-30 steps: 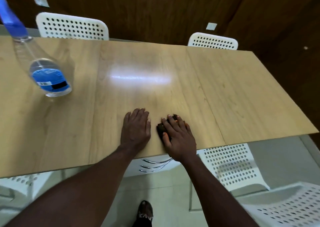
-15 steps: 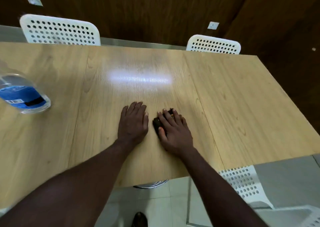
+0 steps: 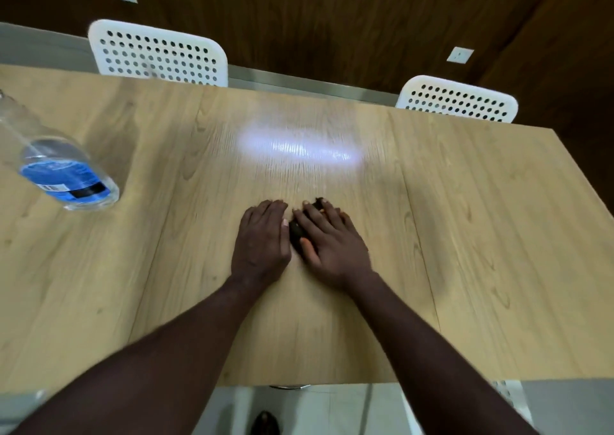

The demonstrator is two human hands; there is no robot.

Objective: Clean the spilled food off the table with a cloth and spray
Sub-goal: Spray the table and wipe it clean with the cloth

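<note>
Pale wood worktop point(image 3: 465, 235), dark panelled wall point(image 3: 332, 19), two white perforated chairs point(image 3: 159, 52) beyond, spray bottle point(image 3: 66, 175) far left, left grip point(image 3: 262, 240) spread flat, right grip point(image 3: 334, 240) flat, seemingly pressing dark cloth point(image 3: 296, 230).

Dark bunched cloth point(image 3: 296, 231) at middle of wooden table point(image 3: 465, 235); clear blue-labelled spray bottle point(image 3: 66, 175) far left

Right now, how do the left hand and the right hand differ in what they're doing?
The left hand lies flat on the bare table; the right hand lies on a dark cloth. The left hand's fingers lie together; the right hand's are spread. Both rest palm down, side by side, fingers straight.
</note>
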